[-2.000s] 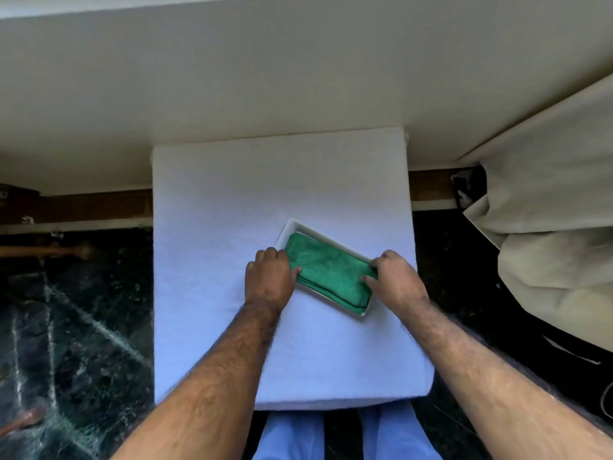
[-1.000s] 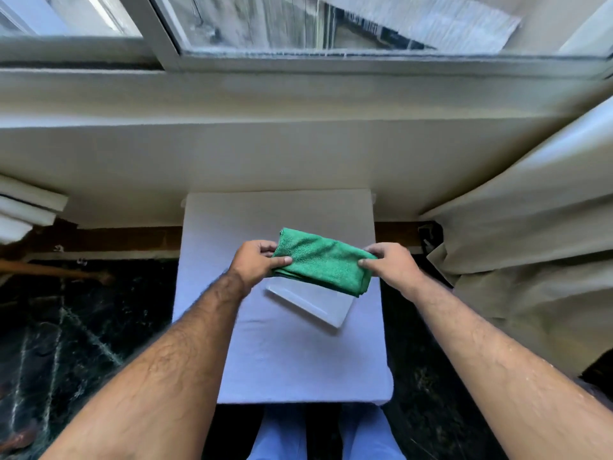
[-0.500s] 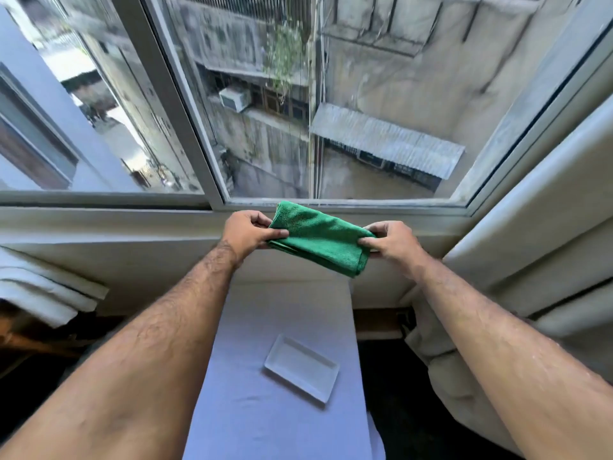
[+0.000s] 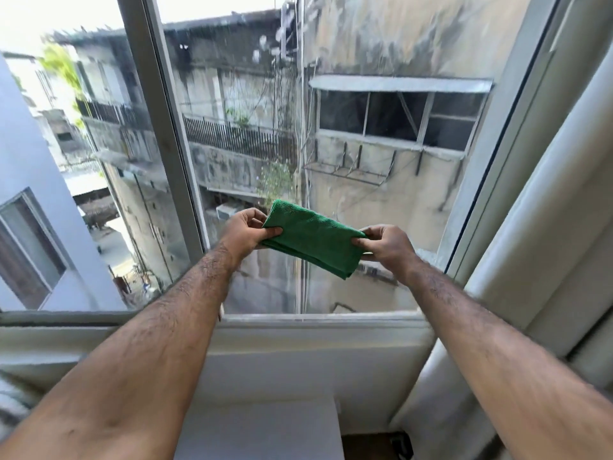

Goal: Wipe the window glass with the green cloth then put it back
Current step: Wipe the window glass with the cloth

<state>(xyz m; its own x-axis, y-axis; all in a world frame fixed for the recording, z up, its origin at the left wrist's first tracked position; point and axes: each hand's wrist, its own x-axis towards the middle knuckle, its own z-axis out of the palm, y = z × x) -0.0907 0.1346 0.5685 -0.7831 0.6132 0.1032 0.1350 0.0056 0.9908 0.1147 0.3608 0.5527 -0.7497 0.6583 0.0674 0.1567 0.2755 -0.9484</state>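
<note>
A folded green cloth (image 4: 311, 239) hangs in the air in front of the window glass (image 4: 381, 134), stretched between both hands. My left hand (image 4: 245, 232) pinches its left end and my right hand (image 4: 386, 245) pinches its right end. The cloth sits before the lower part of the right pane, whether it touches the glass I cannot tell. The white tray seen earlier is out of view below.
A grey window frame post (image 4: 162, 134) divides the panes, with the sill (image 4: 318, 322) below. A pale curtain (image 4: 547, 227) hangs at the right. The white table top (image 4: 265, 429) shows at the bottom edge.
Both hands lifted the cloth out of the white tray and raised it from table height to the window. My view tilted up, so the tray dropped out of sight.
</note>
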